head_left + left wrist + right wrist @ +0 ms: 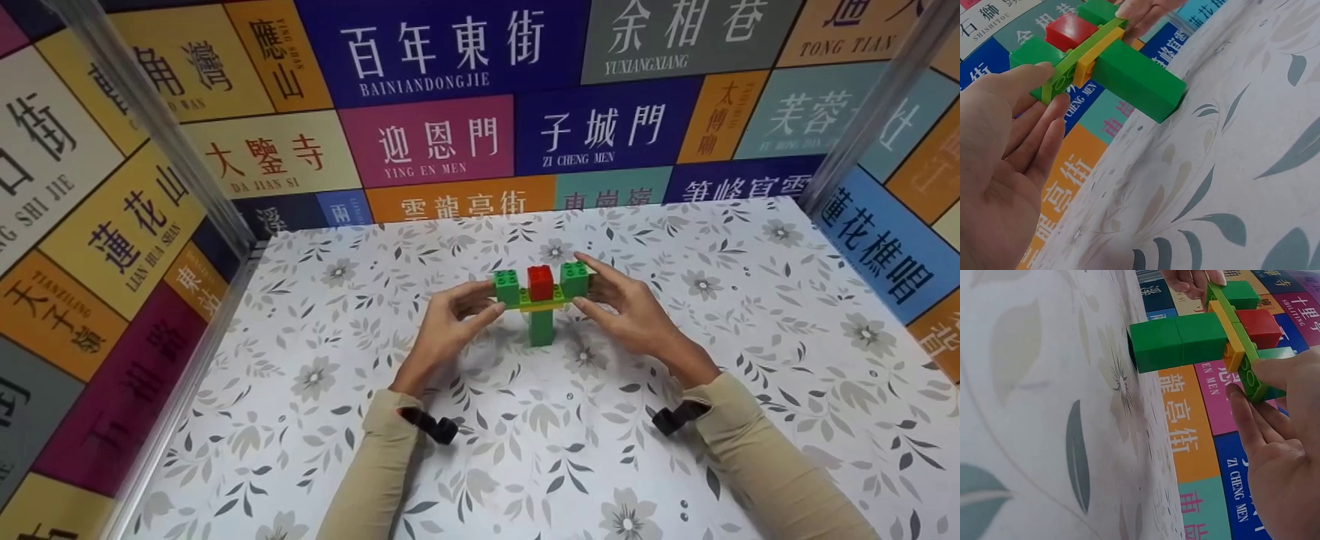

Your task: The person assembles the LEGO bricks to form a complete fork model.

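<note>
A T-shaped toy-brick build stands upright on the tabletop between both hands. Its green column [540,330] carries a yellow plate [1095,55], with a long light-green plate [1248,354] on top of that. In the head view a red brick [539,283] sits mid-bar, flanked by a left green brick [506,287] and a right green brick [574,280]. My left hand [454,315] pinches the bar's left end between thumb and fingers. At the opposite end my right hand [634,311] grips the same way, its thumb on the near side and fingertips beneath.
The white tabletop [315,450] has a grey leaf and flower print. Walls of coloured street-sign panels [442,45] rise at the back and both sides, with clear corner strips. Black wrist straps [427,424] sit over tan sleeves.
</note>
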`<state>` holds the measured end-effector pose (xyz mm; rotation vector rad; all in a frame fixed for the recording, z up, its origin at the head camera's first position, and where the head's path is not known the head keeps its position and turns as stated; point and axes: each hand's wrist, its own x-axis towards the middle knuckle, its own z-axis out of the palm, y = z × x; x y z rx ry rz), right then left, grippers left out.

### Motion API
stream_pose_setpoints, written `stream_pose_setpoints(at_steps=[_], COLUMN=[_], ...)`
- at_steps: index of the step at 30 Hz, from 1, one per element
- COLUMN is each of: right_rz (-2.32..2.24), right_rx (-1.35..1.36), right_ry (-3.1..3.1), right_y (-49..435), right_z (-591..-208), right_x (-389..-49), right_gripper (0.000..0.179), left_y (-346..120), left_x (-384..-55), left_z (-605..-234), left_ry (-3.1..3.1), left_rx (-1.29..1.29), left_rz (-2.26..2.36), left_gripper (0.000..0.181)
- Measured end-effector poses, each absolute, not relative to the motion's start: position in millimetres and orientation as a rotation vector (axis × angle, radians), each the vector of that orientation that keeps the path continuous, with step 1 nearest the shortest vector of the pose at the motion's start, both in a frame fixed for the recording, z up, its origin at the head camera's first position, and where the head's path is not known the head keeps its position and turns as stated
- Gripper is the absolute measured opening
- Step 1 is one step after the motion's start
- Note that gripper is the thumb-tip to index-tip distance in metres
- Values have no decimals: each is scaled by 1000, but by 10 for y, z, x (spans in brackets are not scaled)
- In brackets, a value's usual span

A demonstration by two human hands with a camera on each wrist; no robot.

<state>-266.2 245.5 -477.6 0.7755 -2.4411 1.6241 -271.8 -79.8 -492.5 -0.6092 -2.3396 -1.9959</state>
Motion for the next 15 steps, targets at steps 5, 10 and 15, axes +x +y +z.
stream_pose_setpoints(at_steps=[5,10,15], right_rz=[1584,1558,1565], right_rx=[756,747,751], right_ry=[-2458,-2506,-2531], right_y=[2469,2468,2475], right_z=[-4789,-4804,-4814], right_x=[-2667,-2676,-2678], right_gripper=[70,67,63], left_y=[-784,-794,-804], left_x=[-2727,-2752,-2770], left_z=[-4922,-4951,-4990], left_ry=[-2298,-2269,-2278], left_rx=[-610,-670,-694], left_rz=[-1976,-1955,-1947], left_gripper=[48,55,54])
